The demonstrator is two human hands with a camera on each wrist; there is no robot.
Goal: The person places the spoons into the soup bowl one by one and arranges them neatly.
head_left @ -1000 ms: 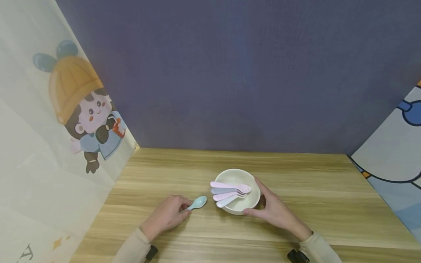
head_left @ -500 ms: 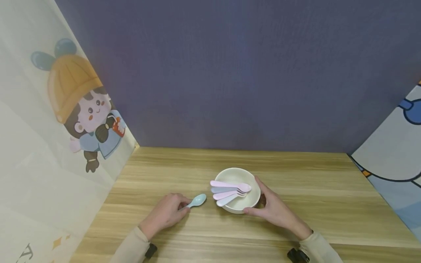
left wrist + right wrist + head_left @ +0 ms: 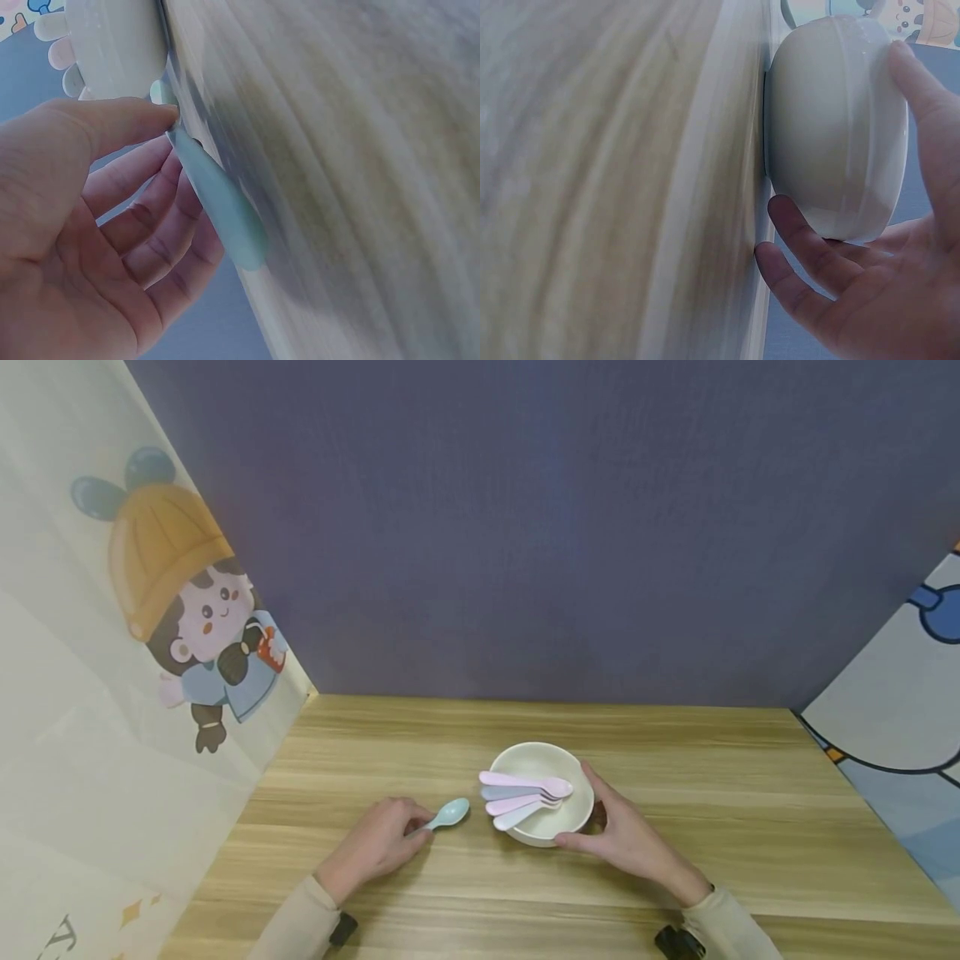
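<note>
A light-blue spoon (image 3: 452, 812) lies low over the tabletop, its bowl pointing right. My left hand (image 3: 381, 842) pinches its handle (image 3: 217, 199) between thumb and fingers. To the right stands a cream bowl (image 3: 534, 758), upright on the table. Several pastel utensils rest in it, handles leaning over the left rim: a pink spoon (image 3: 517, 782) on top, with forks in grey-blue, pink and pale lavender below. My right hand (image 3: 633, 843) holds the bowl's right side, thumb at the near rim and index finger at the far rim. The right wrist view shows the bowl's outer wall (image 3: 817, 127).
The wood-grain table (image 3: 675, 760) runs back to a dark blue-grey panel (image 3: 555, 543). A pale wall (image 3: 67, 693) with a cartoon figure bounds the left side, and another printed panel (image 3: 885, 727) bounds the right.
My left hand has shifted slightly away from me with the spoon. The right hand and the bowl stay in practically the same place.
</note>
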